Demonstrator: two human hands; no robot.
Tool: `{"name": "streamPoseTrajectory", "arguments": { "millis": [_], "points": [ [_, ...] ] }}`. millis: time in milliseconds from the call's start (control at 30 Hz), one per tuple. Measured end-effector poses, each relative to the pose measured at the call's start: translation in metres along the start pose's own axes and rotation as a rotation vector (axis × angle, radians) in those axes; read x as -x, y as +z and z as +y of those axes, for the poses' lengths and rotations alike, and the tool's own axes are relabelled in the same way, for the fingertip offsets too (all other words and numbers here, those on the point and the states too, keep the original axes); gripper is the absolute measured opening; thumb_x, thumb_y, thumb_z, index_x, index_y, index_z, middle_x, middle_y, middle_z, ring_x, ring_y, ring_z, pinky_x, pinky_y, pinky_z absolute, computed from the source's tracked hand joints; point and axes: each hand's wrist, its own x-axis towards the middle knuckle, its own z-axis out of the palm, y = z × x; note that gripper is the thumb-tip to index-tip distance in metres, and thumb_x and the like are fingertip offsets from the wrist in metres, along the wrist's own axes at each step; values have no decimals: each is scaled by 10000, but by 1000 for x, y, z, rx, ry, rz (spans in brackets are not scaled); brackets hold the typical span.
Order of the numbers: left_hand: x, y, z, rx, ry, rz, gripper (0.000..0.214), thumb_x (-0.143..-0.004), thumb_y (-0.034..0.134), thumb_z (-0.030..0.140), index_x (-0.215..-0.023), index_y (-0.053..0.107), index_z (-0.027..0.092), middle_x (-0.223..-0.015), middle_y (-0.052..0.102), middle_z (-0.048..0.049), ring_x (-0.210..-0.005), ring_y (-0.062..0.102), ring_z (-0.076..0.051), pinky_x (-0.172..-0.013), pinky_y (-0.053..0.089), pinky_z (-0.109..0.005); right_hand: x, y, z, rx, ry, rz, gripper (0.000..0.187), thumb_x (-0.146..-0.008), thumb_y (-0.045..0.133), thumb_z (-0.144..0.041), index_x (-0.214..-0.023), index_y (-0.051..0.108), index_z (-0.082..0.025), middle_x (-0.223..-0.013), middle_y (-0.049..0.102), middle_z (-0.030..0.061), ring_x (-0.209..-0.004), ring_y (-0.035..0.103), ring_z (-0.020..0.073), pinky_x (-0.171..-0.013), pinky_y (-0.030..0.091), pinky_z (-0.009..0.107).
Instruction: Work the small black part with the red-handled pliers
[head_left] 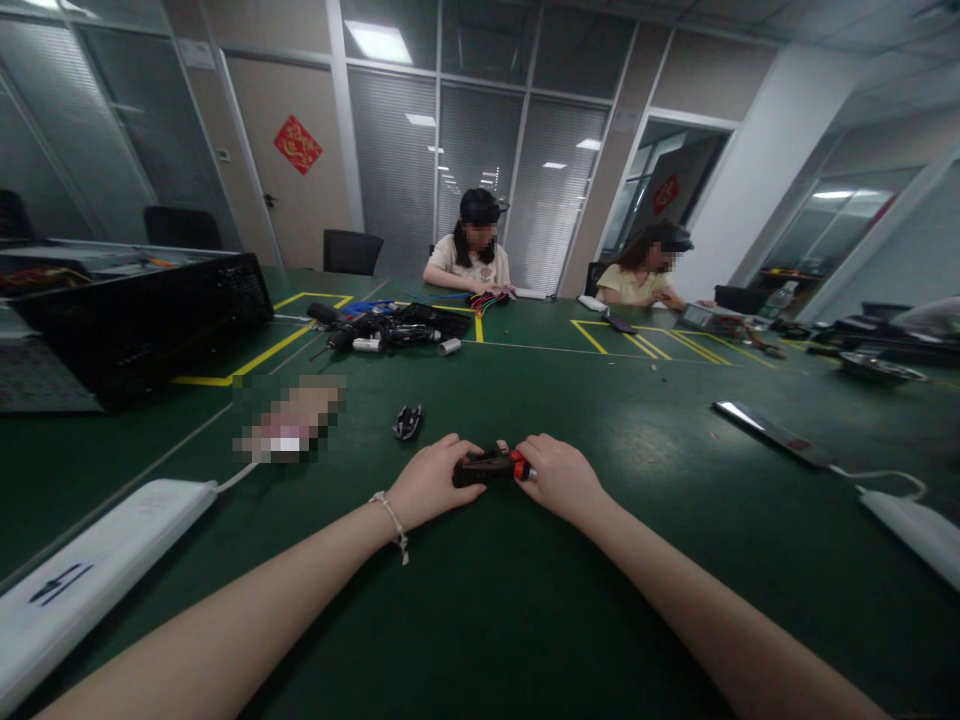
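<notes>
In the head view, a small black piece (487, 467) with a red-orange part at its right end is held just below the centre of the frame, low over the green table (525, 620). Its left end is gripped by the curled fingers of the left hand (431, 485), on whose wrist a thin bracelet is worn. The red-orange end is pinched by the closed fingers of the right hand (559, 478). The two hands are set close together, with only the piece between them.

A small black clip (407, 422) is seen lying on the table just above and left of the left hand, apart from it. A white power strip (97, 570) is placed at the lower left, and a black crate (150, 310) at the upper left. A heap of dark tools (382, 328) is spread in the upper middle. A flat dark device (772, 432) is laid at the right. Two seated people are seen at the far edge of the table.
</notes>
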Motion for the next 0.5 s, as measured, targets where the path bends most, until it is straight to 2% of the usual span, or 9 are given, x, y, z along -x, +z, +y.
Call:
{"name": "streamPoseTrajectory", "arguments": {
  "millis": [500],
  "points": [
    [1,-4,5,15,-34,-28,393,-693,584,398,-1048,529,237,-946,508,-18,-816,539,-177,-690,445,-289,0,-1,1,-19,-5,-5,173,-697,552,-222,-855,573,-154,-834,598,48,-741,521,152,-667,436,263]
  ]
}}
